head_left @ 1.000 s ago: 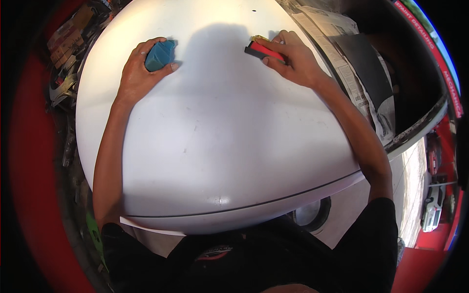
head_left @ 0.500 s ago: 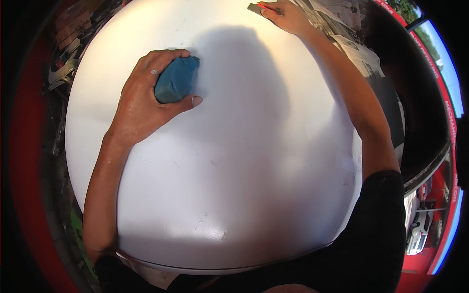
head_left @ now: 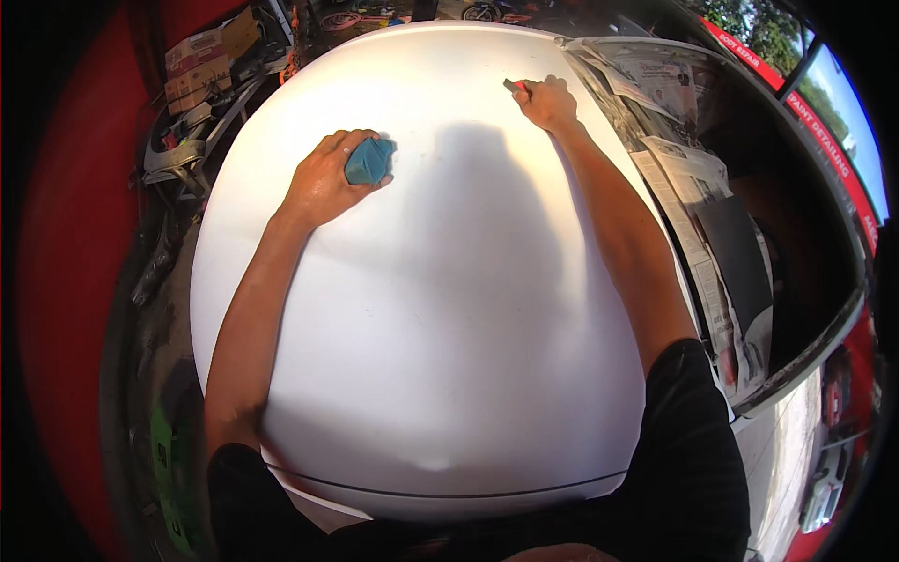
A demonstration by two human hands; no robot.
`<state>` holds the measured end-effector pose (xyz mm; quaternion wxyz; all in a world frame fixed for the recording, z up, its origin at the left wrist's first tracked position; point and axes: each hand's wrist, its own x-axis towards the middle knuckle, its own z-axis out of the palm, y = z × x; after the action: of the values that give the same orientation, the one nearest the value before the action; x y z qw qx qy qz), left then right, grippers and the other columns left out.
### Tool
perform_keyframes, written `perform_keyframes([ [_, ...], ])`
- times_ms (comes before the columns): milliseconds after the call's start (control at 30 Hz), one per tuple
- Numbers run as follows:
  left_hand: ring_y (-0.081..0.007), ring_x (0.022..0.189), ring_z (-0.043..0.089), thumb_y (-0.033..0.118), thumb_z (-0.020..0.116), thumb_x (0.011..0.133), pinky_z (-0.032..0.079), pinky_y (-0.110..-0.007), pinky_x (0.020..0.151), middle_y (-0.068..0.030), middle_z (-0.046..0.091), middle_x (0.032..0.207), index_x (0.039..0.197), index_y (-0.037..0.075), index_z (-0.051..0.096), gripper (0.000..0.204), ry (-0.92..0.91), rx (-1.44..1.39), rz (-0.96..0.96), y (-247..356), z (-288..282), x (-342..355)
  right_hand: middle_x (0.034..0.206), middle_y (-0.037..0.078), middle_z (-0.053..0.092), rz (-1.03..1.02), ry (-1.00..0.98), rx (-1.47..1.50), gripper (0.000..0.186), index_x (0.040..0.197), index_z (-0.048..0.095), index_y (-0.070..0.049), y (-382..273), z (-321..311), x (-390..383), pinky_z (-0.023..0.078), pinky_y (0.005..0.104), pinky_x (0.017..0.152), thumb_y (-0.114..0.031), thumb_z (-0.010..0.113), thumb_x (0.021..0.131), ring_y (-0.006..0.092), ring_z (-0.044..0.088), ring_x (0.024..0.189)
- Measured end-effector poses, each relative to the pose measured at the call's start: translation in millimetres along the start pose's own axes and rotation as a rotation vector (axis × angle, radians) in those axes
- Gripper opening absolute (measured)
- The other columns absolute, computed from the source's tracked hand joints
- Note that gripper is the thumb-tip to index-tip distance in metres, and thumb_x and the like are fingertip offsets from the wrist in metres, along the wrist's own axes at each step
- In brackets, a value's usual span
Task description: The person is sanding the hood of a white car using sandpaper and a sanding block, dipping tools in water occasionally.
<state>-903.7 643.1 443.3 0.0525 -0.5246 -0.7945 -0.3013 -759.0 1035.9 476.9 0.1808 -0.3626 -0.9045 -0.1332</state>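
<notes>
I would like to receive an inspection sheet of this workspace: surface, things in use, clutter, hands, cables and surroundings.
Surface: white car hood, curved, with a shadow over its middle.
Job's things: blue block and red-and-dark block, the second mostly hidden by fingers.
Clutter: cardboard boxes beyond the hood at left; newspaper sheets and a dark sheet along its right side.
Hands: left hand grips the blue block; right hand grips the red-and-dark block.
Cables: none certain; a pinkish coil at the far edge may be cable or hose.
Surroundings: red panel at left, white vehicle at right.
</notes>
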Motion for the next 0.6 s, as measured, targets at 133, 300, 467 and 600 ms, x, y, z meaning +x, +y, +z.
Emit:
perform_keyframes([
  [133,-0.0279,0.121,0.063,0.036,0.083,0.085,0.053,-0.042,0.103,-0.008,0.065,0.131,0.134,0.017,0.06,0.057,0.046,-0.004,0.056,-18.8,17.2,21.7,0.119,0.013,0.061,-0.055,0.048,0.048,0.046,0.135,0.07,-0.027,-5.1,-15.6,-69.1,0.053,0.046,0.098,-0.05,0.052,0.099,0.0319,0.054,0.121],
  [300,-0.0279,0.123,0.063,0.04,0.082,0.087,0.052,-0.043,0.107,-0.009,0.064,0.131,0.138,0.018,0.059,0.06,0.086,-0.132,0.024,-41.7,21.4,20.0,0.109,0.008,0.057,-0.308,-0.037,0.269,0.042,0.136,0.07,-0.026,-42.9,-89.7,-219.1,0.053,0.0378,0.089,-0.043,0.062,0.098,0.025,0.053,0.108],
  [467,-0.0265,0.125,0.06,0.037,0.088,0.081,0.053,-0.043,0.107,-0.0071,0.064,0.13,0.137,0.019,0.061,0.064,0.142,-0.09,0.109,-28.7,34.1,10.3,0.102,0.007,0.056,-0.359,-0.165,0.39,0.046,0.139,0.068,-0.022,-37.5,-153.9,-314.3,0.051,0.0344,0.083,-0.031,0.072,0.094,0.0221,0.053,0.097],
  [600,-0.0257,0.126,0.06,0.033,0.09,0.078,0.053,-0.042,0.107,-0.0053,0.063,0.131,0.137,0.02,0.063,0.067,0.045,-0.117,0.058,-20.9,29.1,9.3,0.099,0.007,0.056,-0.519,-0.109,0.416,0.046,0.139,0.068,-0.019,-18.8,-118.3,-271.8,0.051,0.035,0.08,-0.029,0.072,0.095,0.0224,0.053,0.095],
])
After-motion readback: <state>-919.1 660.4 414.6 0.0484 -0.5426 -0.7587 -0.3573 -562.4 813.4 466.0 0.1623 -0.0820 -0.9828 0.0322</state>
